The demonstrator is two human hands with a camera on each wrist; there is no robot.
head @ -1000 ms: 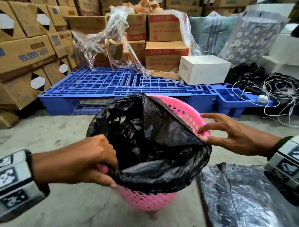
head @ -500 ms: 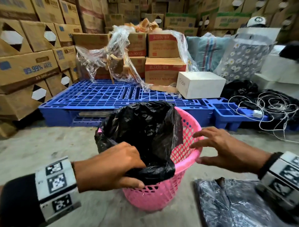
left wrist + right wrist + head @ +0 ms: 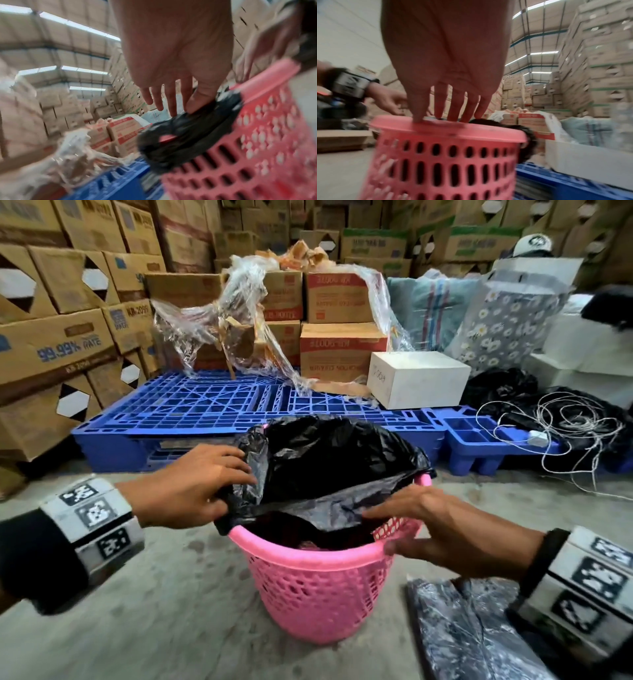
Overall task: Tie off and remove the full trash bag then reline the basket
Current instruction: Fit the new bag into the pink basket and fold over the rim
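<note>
My right hand (image 3: 442, 529) lies over the near right rim of the pink perforated plastic basket (image 3: 318, 587) standing on the concrete floor (image 3: 164, 611), fingers straight and loose, their tips touching the rim and the edge of the thin black plastic bag (image 3: 329, 463). My left hand (image 3: 191, 487) pinches the bag's gathered edge at the basket's left rim, thumb under, fingers on top. The bag spreads over the far rim, with the blue plastic pallet (image 3: 219, 402) beyond.

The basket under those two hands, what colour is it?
Pink, with a perforated wall. The basket shows best in the head view.
</note>
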